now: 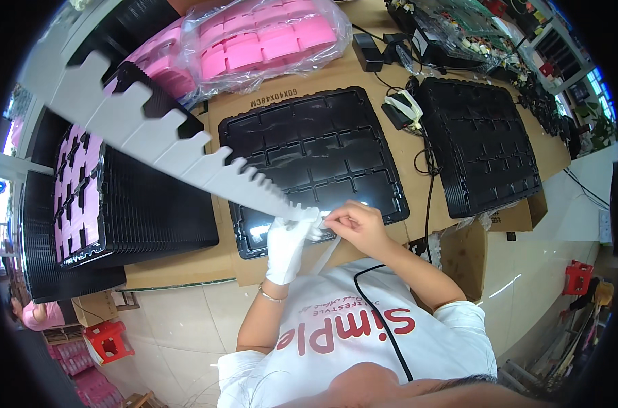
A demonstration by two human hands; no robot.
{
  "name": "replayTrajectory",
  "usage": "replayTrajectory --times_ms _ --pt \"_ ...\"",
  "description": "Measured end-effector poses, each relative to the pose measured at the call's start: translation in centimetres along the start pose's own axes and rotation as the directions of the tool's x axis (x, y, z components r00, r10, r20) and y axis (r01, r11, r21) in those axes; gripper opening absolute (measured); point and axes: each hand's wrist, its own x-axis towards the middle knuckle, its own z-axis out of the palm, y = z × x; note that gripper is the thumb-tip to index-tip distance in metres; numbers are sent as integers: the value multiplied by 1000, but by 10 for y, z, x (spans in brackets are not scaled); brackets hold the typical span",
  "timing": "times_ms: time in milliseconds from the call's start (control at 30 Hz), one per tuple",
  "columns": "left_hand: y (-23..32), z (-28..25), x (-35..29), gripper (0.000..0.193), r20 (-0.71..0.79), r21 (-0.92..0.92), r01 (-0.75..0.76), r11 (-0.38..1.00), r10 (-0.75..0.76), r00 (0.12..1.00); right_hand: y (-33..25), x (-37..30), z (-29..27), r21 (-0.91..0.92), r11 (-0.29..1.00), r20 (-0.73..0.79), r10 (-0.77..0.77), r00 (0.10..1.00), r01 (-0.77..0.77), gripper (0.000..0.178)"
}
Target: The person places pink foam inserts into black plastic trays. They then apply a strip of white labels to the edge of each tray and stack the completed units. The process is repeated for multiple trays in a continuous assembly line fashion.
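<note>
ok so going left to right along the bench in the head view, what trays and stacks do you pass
Stack of black trays topped with pink pieces → empty black tray in the middle, just beyond the left hand and right hand → stack of black trays on the right.

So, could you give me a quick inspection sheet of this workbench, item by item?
Surface: cardboard-covered bench.
Job's things: long white notched strip, near end held over an open black tray.
Clutter: stacked black trays, pink inserts in plastic bag, tray stack with pink inserts.
Hands: gloved left hand and bare right hand both grip the strip.
Cables: black cable across bench.
Surroundings: red stools, tiled floor.
</note>
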Motion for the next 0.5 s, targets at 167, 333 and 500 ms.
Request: replayTrajectory --times_ms 167,333,500 --pt "-1 5 2 25 -39 13 22 1000 -22 999 -10 -2 -24 -83 970 15 -227 974 227 9" --pt "-4 -5 2 25 8 40 26 999 -27 1000 16 6 -101 -180 898 208 434 876 -402 9" --pt "-5 -6 5 25 39 53 29 998 -31 999 38 4 -104 -444 887 190 230 954 -126 13"
